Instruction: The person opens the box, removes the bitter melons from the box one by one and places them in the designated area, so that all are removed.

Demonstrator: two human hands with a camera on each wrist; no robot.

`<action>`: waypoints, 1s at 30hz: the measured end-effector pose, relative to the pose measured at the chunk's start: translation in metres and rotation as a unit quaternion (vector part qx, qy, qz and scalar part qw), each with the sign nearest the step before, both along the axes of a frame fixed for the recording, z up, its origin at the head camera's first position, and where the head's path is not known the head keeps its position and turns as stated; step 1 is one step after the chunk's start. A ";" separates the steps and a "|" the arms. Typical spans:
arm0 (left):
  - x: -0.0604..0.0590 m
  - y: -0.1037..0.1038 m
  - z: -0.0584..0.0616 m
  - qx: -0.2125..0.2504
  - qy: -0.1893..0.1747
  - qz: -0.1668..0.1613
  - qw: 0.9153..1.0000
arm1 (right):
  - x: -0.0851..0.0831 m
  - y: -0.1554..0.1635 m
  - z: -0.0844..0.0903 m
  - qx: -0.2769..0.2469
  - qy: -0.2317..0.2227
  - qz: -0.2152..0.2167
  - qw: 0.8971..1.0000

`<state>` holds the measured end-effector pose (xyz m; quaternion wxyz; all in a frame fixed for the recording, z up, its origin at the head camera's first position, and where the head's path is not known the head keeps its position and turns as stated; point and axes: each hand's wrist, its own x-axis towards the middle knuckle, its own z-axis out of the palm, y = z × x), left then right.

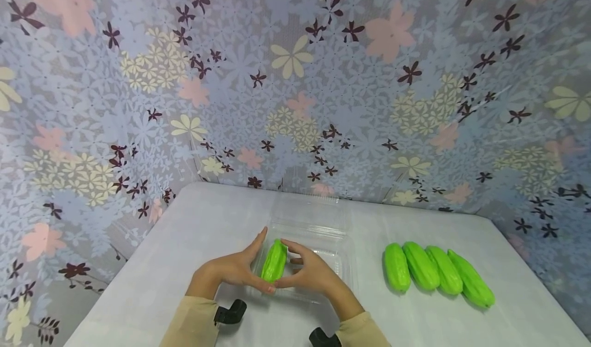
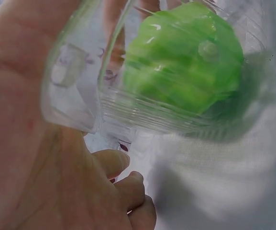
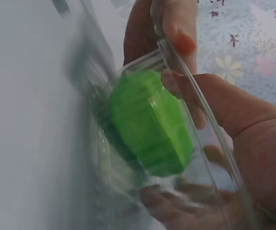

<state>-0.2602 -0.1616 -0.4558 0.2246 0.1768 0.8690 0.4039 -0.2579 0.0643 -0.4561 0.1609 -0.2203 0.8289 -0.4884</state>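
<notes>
A bright green ridged gourd (image 1: 274,261) lies in the left part of a clear plastic clamshell container (image 1: 347,265), its lid (image 1: 307,211) folded back toward the wall. My right hand (image 1: 314,272) reaches over the container and holds the gourd lengthwise, index finger at the far end and thumb at the near end. Along the container's left side rests my left hand (image 1: 235,269), index finger pointing away and thumb stretched across the front near the right thumb. Through the clear wall, the left wrist view shows the gourd's rounded end (image 2: 183,57); other left fingers (image 2: 111,163) stay outside.
Several more green gourds (image 1: 422,266) lie side by side on the white-covered table (image 1: 369,321), right of the container. Behind the table rises a flower-patterned cloth (image 1: 240,90). Black wrist mounts (image 1: 231,312) sit by both sleeves.
</notes>
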 end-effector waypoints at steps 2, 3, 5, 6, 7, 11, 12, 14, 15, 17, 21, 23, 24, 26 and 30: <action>0.000 0.000 0.001 0.000 0.000 -0.001 1.000 | -0.001 -0.004 0.000 -0.003 0.001 0.004 1.000; 0.000 -0.001 0.001 0.002 -0.001 -0.001 1.000 | -0.002 -0.006 0.000 -0.007 0.001 0.006 1.000; 0.000 -0.001 0.001 0.004 -0.003 -0.002 1.000 | -0.002 -0.009 0.001 -0.015 0.003 0.010 1.000; 0.000 -0.001 0.001 0.005 -0.004 -0.002 1.000 | -0.003 -0.010 0.001 -0.019 0.004 0.012 1.000; 0.000 -0.001 0.002 0.005 -0.006 -0.001 1.000 | -0.003 -0.011 0.001 -0.023 0.005 0.014 1.000; 0.001 -0.001 0.002 0.002 -0.008 0.002 1.000 | -0.004 -0.015 0.000 -0.029 0.006 0.014 0.999; 0.001 -0.001 0.002 0.001 -0.008 0.003 1.000 | -0.004 -0.016 0.000 -0.026 0.006 0.012 1.000; 0.001 -0.001 0.002 0.000 -0.006 0.003 1.000 | -0.005 -0.018 0.000 -0.022 0.003 0.007 1.000; 0.001 -0.001 0.002 0.000 -0.006 0.004 1.000 | -0.005 -0.019 -0.001 -0.021 0.003 0.004 1.000; 0.001 0.000 0.003 0.000 -0.005 0.003 1.000 | -0.006 -0.021 -0.001 -0.018 0.008 -0.003 1.000; 0.001 0.001 0.003 0.003 -0.006 0.004 1.000 | -0.005 -0.025 -0.001 -0.005 0.021 -0.018 1.000; 0.001 0.001 0.003 0.003 -0.005 0.004 1.000 | -0.004 -0.027 -0.001 0.002 0.022 -0.026 0.999; 0.001 0.001 0.003 0.002 -0.005 0.005 1.000 | -0.004 -0.028 0.000 0.006 0.022 -0.031 0.999; 0.001 0.001 0.003 0.001 -0.006 0.007 1.000 | -0.003 -0.029 0.000 0.013 0.022 -0.040 0.999; 0.002 0.001 0.003 0.001 -0.008 0.006 1.000 | -0.001 -0.030 0.001 0.020 0.018 -0.059 0.998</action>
